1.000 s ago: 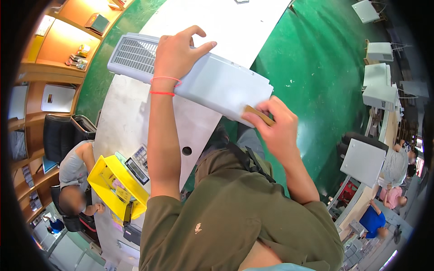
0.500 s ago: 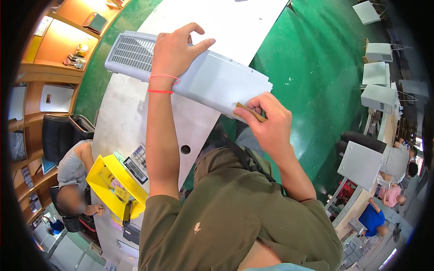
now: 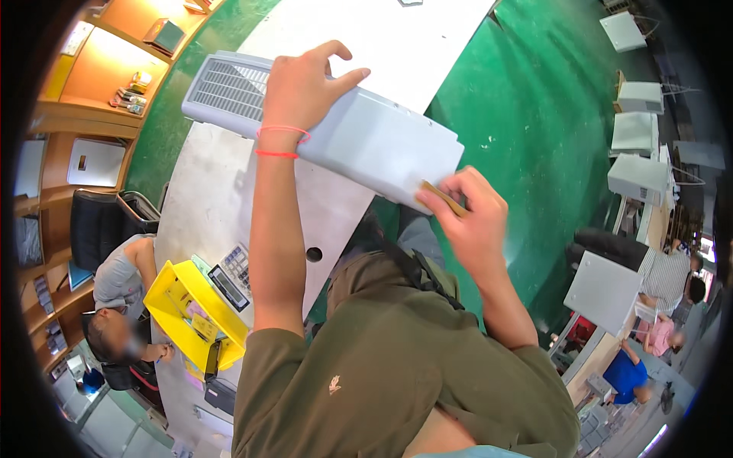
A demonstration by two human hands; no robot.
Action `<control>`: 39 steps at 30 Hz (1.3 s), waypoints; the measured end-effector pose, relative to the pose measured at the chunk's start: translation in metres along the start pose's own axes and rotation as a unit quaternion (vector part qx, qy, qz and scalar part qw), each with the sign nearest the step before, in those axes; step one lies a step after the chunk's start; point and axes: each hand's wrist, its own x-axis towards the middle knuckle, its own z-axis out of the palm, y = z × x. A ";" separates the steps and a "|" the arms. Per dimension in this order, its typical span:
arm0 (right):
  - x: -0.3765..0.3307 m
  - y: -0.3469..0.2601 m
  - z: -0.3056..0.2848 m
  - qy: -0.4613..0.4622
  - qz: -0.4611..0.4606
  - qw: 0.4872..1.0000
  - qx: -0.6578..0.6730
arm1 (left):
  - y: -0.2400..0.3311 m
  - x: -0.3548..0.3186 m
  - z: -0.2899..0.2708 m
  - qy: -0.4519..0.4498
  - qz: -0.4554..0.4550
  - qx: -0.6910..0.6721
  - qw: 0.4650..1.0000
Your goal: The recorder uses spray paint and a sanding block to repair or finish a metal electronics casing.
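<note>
Leaning at the far left, a co-worker (image 3: 122, 286) is keeping a hand beside a yellow bin (image 3: 169, 294), and a calculator (image 3: 233, 273) is lying just right of it on the white table (image 3: 210, 175). Farther from the body, a long pale grey cover (image 3: 389, 149) is slanting across the table, its slatted grille (image 3: 229, 95) toward the left and its plain end jutting past the table edge; whether it is resting flat is hard to tell. The left hand (image 3: 301, 91) is spreading over the cover's middle, thumb and forefinger apart near the far edge, probably to steady it by pressing rather than pinching. At the right, the right hand (image 3: 475, 212) is clamping a thin brown strip (image 3: 447, 198) between thumb and fingers, its tip meeting the cover's near corner. That overhang is presumably giving these knuckles room to work around the edge.

Compared with half a second ago, the strip is sitting farther out toward the corner, and the right hand is showing more blur. The left hand is holding the same place on the cover, while the co-worker's head is turning another way.
</note>
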 end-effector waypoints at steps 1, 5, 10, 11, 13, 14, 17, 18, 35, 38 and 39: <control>-0.001 -0.002 0.004 -0.001 -0.005 1.000 0.010 | 0.001 -0.001 0.001 -0.007 0.001 -0.006 1.000; 0.000 0.001 0.005 0.002 -0.006 0.999 0.036 | -0.001 -0.002 0.002 0.008 0.010 0.002 1.000; 0.007 -0.005 0.010 0.007 -0.028 1.000 0.009 | -0.003 -0.001 0.004 0.008 0.013 -0.002 1.000; 0.007 -0.003 0.011 0.012 -0.034 0.999 0.009 | -0.001 -0.001 0.005 0.004 0.012 -0.003 1.000; 0.011 -0.002 0.013 0.019 -0.053 0.998 0.012 | -0.002 -0.001 0.003 0.003 0.007 -0.002 1.000; 0.008 0.000 0.009 0.017 -0.028 0.999 0.015 | -0.002 -0.001 0.003 0.009 0.010 0.003 1.000; -0.006 0.004 -0.001 0.009 0.022 1.000 0.006 | -0.003 -0.005 0.010 0.016 0.022 0.009 1.000; -0.002 0.001 0.007 0.011 0.011 1.000 0.009 | -0.007 -0.004 0.008 0.019 0.025 0.008 0.999; -0.002 0.006 0.003 0.011 0.007 1.000 -0.014 | -0.006 -0.003 0.010 0.022 0.027 -0.015 0.999; 0.013 -0.011 0.020 0.021 -0.028 0.999 0.004 | -0.001 -0.001 0.002 -0.007 -0.008 0.013 1.000; 0.009 -0.005 0.013 0.020 -0.037 0.999 -0.001 | 0.000 -0.002 0.005 -0.002 0.002 0.010 1.000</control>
